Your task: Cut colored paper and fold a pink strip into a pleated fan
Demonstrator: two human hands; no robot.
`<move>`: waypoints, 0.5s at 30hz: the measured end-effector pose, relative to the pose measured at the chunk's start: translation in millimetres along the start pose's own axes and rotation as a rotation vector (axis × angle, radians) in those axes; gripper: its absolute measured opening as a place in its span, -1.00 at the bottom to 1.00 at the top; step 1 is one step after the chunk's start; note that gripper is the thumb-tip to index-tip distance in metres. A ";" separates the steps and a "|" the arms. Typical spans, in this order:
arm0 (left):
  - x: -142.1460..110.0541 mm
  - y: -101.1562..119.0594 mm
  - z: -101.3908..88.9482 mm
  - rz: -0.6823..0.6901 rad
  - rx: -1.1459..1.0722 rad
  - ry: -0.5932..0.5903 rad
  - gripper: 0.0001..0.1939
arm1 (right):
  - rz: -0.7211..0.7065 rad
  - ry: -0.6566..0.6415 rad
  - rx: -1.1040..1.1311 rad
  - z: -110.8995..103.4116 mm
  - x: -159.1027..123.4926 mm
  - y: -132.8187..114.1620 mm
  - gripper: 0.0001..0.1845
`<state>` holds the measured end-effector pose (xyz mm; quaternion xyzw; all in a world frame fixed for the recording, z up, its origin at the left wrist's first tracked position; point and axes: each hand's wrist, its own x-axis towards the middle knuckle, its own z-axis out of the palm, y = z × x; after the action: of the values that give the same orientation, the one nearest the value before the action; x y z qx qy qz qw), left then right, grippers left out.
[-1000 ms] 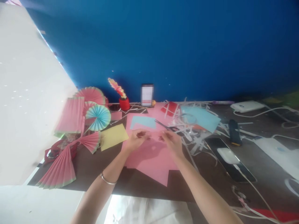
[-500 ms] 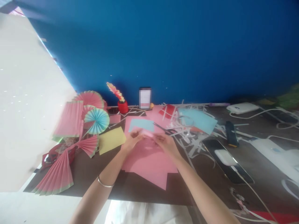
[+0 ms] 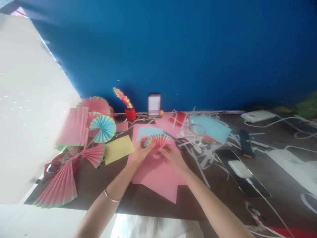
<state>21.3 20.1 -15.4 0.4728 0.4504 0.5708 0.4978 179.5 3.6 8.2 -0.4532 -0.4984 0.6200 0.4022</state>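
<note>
Between my two hands a small pleated paper fan point(image 3: 158, 140) is spread, pink with a yellow and blue outer edge. My left hand point(image 3: 141, 150) pinches its left side, and my right hand point(image 3: 172, 154) has closed fingers at its lower right. Under both hands lie overlapping pink paper sheets point(image 3: 158, 173). A light blue paper piece point(image 3: 146, 131) rests on them just behind the fan. Scissors point(image 3: 182, 141) lie behind my right hand, partly among paper strips. To the left of my left hand is a yellow paper sheet point(image 3: 119, 149).
Finished-looking pink fans point(image 3: 59, 183) and a blue rosette point(image 3: 102, 128) are at the left. White paper strips point(image 3: 208, 148), a blue sheet point(image 3: 213, 127), a phone point(image 3: 244, 173) with a white case on it, and cables are at the right. A red pot point(image 3: 130, 113) stands by the blue wall.
The pleated paper, a pale blur between my fingers before, is now fanned out with its coloured edge facing away from me. My camera view has tilted slightly upward since the first frame.
</note>
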 end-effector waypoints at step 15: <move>1.7 2.3 -5.6 0.041 0.118 -0.005 -0.65 | -0.135 0.112 -0.044 3.8 -4.0 -4.1 -0.58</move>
<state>15.4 21.3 -13.8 0.5121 0.4721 0.5521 0.4582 177.1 -0.3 13.2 -0.4614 -0.5180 0.5541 0.4601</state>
